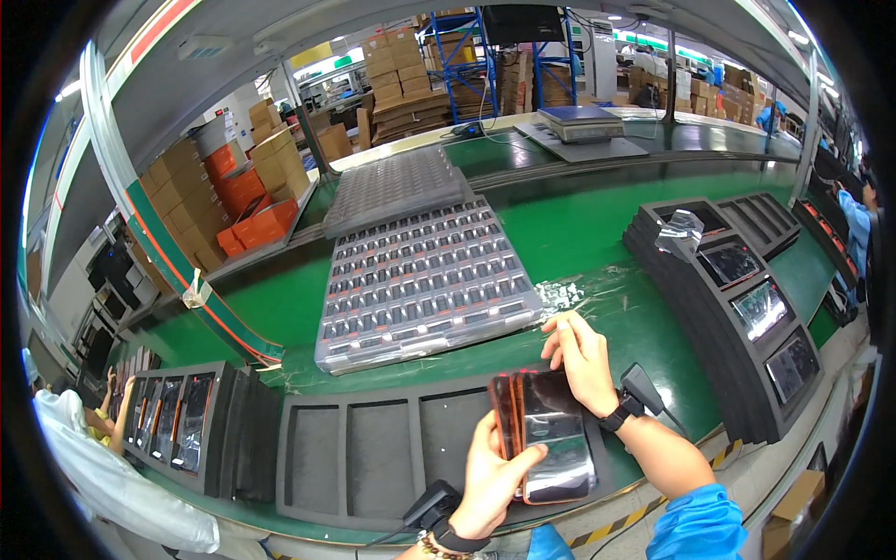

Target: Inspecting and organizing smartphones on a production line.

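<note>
My left hand (497, 471) grips several smartphones (557, 439) by their left side, thumb across the front one. They have glossy black screens and orange-red edges, and stand fanned together over the right part of a black foam tray (378, 457). The tray's compartments to the left of the phones hold nothing visible. At the phones' upper end is my right hand (581, 362), its fingers curled together; whatever they pinch, if anything, is too small to make out. Each wrist wears a black strap with a dark block and a cable.
Ahead lies a clear plastic tray (425, 280) of small dark parts, with another clear tray (397, 191) overlapping its far end. Stacked foam trays with phones stand at right (737, 327) and left (177, 425). A metal post (187, 271) rises at left. Another person (98, 457) works there.
</note>
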The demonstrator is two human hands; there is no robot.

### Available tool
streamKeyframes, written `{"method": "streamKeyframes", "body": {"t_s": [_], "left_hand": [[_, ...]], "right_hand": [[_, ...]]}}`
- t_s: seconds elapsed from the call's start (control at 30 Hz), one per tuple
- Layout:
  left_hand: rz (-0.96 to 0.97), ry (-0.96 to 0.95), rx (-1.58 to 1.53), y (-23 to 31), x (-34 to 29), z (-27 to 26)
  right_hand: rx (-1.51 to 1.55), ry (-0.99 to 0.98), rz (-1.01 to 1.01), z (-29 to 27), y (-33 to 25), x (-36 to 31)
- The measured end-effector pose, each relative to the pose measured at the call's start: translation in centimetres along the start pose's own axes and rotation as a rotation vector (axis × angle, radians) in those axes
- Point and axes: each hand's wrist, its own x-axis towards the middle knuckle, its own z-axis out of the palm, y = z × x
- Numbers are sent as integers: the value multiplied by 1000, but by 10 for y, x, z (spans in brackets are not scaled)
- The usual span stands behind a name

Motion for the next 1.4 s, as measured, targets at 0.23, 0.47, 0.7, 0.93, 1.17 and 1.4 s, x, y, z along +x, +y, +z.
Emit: {"method": "streamKeyframes", "body": {"t_s": [0.23, 0.47, 0.7, 0.93, 1.17, 1.4], "left_hand": [[261, 39, 26, 63, -5, -32], [369, 316, 186, 0, 21, -20], [324, 370, 167, -1, 21, -20], [279, 313, 89, 11, 13, -10], [272, 138, 113, 13, 7, -18], [154, 135, -115, 18, 13, -27]], "right_hand": [[139, -171, 163, -1, 34, 7], [-289, -200, -85, 38, 11, -25], [-519, -137, -270, 45, 8, -27], [-530, -113, -276, 46, 2, -26], [-545, -132, -236, 48, 5, -26], [-450, -198, -259, 37, 4, -23]]}}
